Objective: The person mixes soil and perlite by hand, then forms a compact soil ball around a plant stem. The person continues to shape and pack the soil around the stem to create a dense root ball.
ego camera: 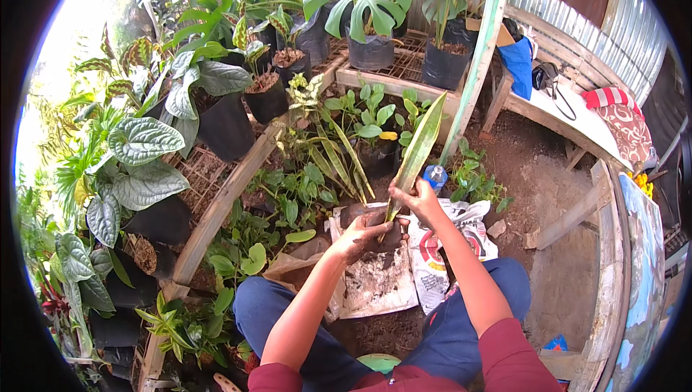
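Observation:
A tall snake plant leaf (423, 135) with pale yellow-green edges leans up and to the right between my hands. My right hand (420, 203) grips its lower part with thumb and fingers. My left hand (363, 239), smudged with soil, is closed around the base of the leaf and a dark, soil-covered mass (378, 245). Whether that mass is a small pot bag or bare soil, I cannot tell. Below lies a soil-strewn white sack (381, 289), with a printed sack (474, 224) to its right.
More snake plant leaves (338, 157) stand just ahead, near a blue-labelled plastic bottle (436, 175). Potted plants in black bags (370, 52) line wooden-framed racks (232, 189) ahead and left. A green-painted post (478, 62) rises ahead right; a wooden bench (562, 122) stands beyond.

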The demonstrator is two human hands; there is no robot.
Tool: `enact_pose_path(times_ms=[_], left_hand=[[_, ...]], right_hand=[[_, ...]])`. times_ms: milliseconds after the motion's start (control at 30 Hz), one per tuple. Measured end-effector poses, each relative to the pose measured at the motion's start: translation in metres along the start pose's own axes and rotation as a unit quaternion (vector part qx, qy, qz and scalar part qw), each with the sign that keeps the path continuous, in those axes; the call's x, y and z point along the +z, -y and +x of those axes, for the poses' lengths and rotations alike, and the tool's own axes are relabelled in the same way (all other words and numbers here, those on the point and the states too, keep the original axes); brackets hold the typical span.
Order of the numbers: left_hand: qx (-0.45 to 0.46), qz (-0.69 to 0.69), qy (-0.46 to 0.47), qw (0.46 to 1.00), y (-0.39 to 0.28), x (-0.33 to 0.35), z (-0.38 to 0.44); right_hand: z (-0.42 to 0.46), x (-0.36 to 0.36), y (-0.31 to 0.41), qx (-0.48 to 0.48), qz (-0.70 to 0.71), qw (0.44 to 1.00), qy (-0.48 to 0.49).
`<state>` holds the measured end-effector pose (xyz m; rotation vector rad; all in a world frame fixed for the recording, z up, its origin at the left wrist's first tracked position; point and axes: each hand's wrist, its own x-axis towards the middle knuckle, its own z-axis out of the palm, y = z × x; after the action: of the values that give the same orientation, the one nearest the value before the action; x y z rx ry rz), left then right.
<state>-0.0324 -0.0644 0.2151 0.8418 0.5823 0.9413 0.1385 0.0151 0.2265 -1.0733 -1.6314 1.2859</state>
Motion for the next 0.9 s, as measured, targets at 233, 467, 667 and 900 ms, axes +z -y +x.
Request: enact_pose_path(times_ms=[233,467,667,900], left_hand=[[-0.003,-0.082,-0.007,0.997,-0.008,0.012,-0.002],[-0.094,-0.197,-0.084,0.972,-0.006,0.011,0.006],[-0.033,-0.143,-0.135,0.98,0.023,-0.017,0.013],[-0.032,-0.161,-0.126,0.978,0.008,-0.006,0.008]], right_hand=[[-0.009,-0.001,0.035,0.076,0.085,0.989,0.096],[-0.005,0.007,0.038,0.052,-0.052,0.99,0.121],[-0.004,0.025,0.05,-0.028,-0.111,0.982,0.149],[0.002,0.025,0.041,0.082,-0.038,0.987,0.133]])
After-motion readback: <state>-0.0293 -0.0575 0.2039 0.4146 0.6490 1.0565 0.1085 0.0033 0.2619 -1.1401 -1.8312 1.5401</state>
